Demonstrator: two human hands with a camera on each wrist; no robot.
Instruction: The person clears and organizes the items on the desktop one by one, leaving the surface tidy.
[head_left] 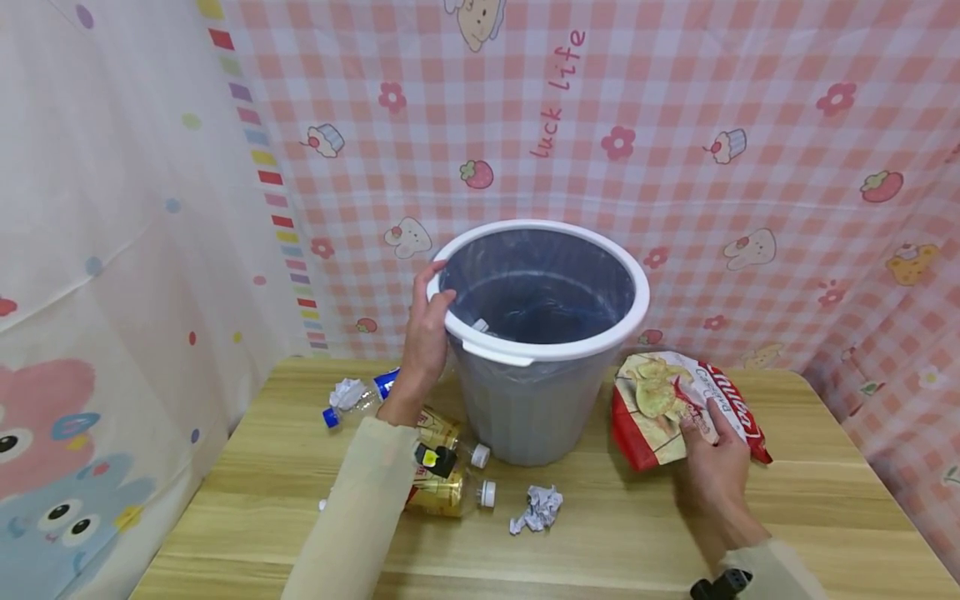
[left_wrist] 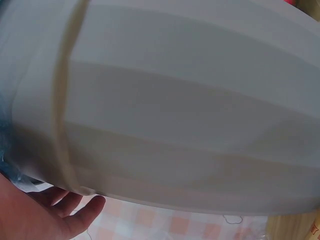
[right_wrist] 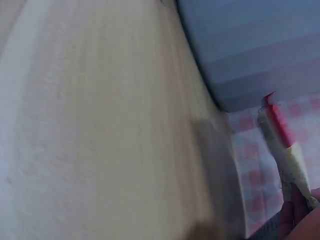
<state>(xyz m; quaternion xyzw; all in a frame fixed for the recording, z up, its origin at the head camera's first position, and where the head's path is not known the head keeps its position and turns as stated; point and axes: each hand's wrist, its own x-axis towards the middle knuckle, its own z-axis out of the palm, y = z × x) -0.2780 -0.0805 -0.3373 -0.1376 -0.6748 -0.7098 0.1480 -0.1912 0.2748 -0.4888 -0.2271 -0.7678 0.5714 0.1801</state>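
Note:
A grey trash bin (head_left: 532, 408) with a white rim and a plastic liner stands at the table's back. My left hand (head_left: 429, 333) grips its rim on the left side, thumb over the edge; in the left wrist view the bin's wall (left_wrist: 175, 110) fills most of the picture, with fingers (left_wrist: 87, 212) by the rim. To the bin's right, my right hand (head_left: 718, 467) holds a red and cream chip bag (head_left: 652, 417) by its lower right part. The right wrist view shows the bag (right_wrist: 287, 150) edge-on, close to the bin. A white cap (head_left: 480, 326) shows just inside the rim.
Left of the bin lie bottles with gold labels (head_left: 438, 493), partly behind my left forearm, and a blue-capped bottle (head_left: 367, 400) with crumpled paper (head_left: 347, 393) beside it. Another crumpled paper ball (head_left: 538, 508) lies in front of the bin. A checked curtain (head_left: 525, 183) hangs behind the table.

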